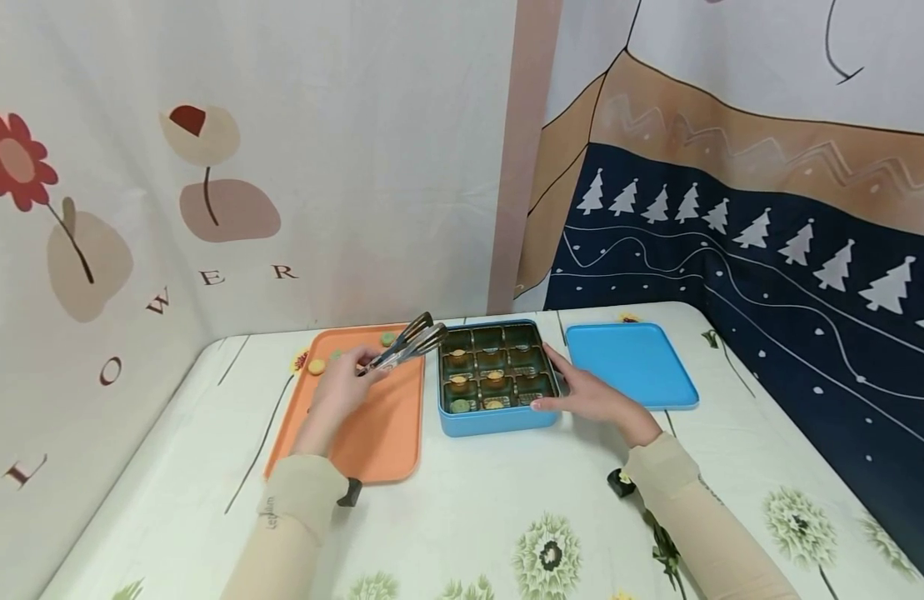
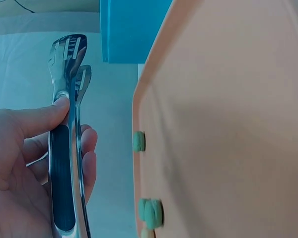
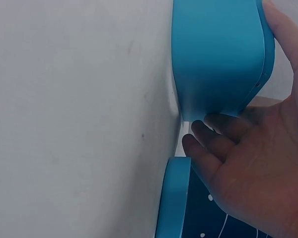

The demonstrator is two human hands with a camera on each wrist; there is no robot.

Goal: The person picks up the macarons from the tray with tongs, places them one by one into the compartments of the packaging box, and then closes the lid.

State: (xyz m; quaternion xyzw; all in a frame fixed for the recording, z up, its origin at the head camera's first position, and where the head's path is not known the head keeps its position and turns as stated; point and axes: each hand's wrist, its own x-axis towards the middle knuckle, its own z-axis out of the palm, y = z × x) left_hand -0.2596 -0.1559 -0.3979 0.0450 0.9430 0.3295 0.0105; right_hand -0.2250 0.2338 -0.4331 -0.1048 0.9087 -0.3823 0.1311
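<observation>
My left hand (image 1: 340, 385) grips metal tongs (image 2: 63, 173) with dark handle panels, thumb on one arm and fingers on the other. The tong heads point toward the blue box (image 1: 499, 422) and stand slightly apart with nothing between them. Below that hand lies an orange tray (image 1: 387, 442) with green macarons (image 1: 387, 339) and a yellow macaron (image 1: 317, 367) along its far and left edges. Several compartments of the box's divided insert hold yellow macarons (image 1: 495, 377); a green macaron (image 1: 460, 406) sits front left. My right hand (image 1: 592, 396) rests spread against the box's right side, thumb at the front corner.
A flat blue lid (image 1: 630, 367) lies on the table to the right of the box. White cloth with flower prints (image 1: 549, 554) covers the table. Printed curtains (image 1: 387, 167) hang behind and along the right side.
</observation>
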